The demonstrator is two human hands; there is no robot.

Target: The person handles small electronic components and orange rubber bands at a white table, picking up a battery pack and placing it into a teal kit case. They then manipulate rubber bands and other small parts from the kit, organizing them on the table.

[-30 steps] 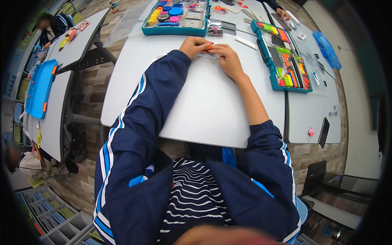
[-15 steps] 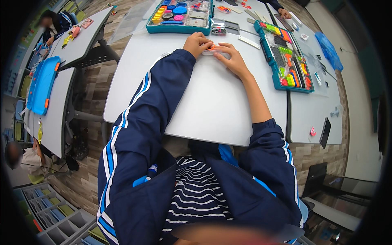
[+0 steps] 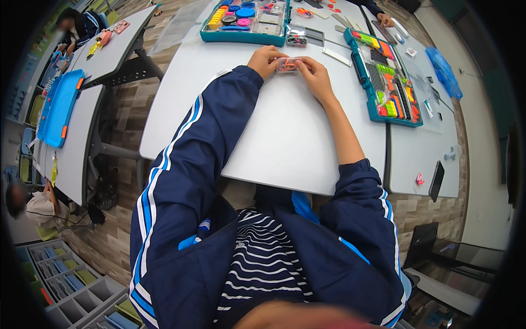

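A small clear plastic box with orange pieces inside is held between my two hands over the white table. My left hand grips its left end, fingers curled in. At the other end my right hand pinches it with thumb and fingers. The box looks closed, though the fingers cover both its ends. Just beyond my hands lies a teal parts case, standing open with yellow, blue and pink building pieces in its compartments. A second small clear box with dark and red bits sits beside that case.
To the right an open teal case holds green, orange and black pieces. A white strip lies near it. Farther right are a blue plastic bag and a black phone-like slab. Another person's hand rests at the far right.
My fingers have shifted from over the small clear box to its two ends, so its top now shows. The orange pieces are now seen through clear plastic.
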